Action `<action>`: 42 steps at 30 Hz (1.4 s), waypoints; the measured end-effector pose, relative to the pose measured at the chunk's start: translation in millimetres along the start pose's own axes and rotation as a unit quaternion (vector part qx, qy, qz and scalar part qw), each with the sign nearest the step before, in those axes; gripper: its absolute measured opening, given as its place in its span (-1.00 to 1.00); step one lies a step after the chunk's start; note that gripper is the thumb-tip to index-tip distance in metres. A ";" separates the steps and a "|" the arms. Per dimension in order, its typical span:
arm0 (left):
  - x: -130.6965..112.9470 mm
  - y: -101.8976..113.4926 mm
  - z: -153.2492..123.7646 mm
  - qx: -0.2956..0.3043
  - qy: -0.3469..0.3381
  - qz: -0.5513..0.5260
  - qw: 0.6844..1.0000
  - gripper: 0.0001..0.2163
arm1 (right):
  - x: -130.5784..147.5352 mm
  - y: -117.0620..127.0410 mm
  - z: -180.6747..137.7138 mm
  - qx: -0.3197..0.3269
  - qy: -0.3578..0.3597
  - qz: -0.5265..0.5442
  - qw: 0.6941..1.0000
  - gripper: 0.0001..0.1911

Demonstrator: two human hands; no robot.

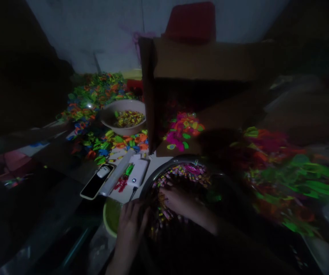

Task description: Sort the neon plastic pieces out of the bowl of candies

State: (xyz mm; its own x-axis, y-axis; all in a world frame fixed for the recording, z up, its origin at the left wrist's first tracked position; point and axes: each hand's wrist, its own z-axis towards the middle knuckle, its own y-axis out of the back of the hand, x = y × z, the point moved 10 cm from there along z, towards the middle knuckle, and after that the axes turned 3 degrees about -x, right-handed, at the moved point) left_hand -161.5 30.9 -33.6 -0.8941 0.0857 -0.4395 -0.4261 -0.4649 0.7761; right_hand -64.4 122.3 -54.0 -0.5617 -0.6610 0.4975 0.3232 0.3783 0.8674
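Observation:
A dark round basin (158, 170) holds a heap of small striped pieces (178, 172), mostly pink and yellow. My right hand (171, 197) reaches into it from the right, fingers drawn together and pointing down at the pieces. Poor light hides whatever may be between those fingertips. Over the left side of the basin lies my left hand (132, 217), back upward, fingers stretched out and slightly apart, with nothing visible in them. Close to its wrist stands a yellow-green bowl (107, 219), partly covered by the hand.
Behind the basin stands an open cardboard box (201, 61) with bright plastic pieces (178, 131) inside. A phone (94, 185), a white box (138, 172) and a whitish bowl (124, 131) are to the left. Colourful pieces pile up at left (95, 91) and right (302, 179).

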 end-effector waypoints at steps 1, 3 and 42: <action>2.1 -4.7 7.0 0.009 -0.010 0.029 0.999 -0.84 | 4.7 -3.7 2.4 0.011 0.017 -0.017 1.000 -0.70; 5.5 -18.9 20.1 0.050 -0.019 0.097 0.994 -0.86 | 8.6 -8.7 2.1 0.017 0.023 -0.024 0.999 -0.71; -45.0 -74.6 64.2 0.251 -0.263 0.198 0.910 -0.70 | -47.4 -29.3 -53.1 -0.146 -0.311 0.690 0.638 -0.66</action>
State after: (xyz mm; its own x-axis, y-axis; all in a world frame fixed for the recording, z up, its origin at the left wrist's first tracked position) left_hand -98.3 118.3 -42.7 -0.8772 0.4709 0.0934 0.0520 -0.1001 0.9936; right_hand -6.8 108.0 -103.1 0.2462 0.5884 0.7702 0.9131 0.1255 -0.3879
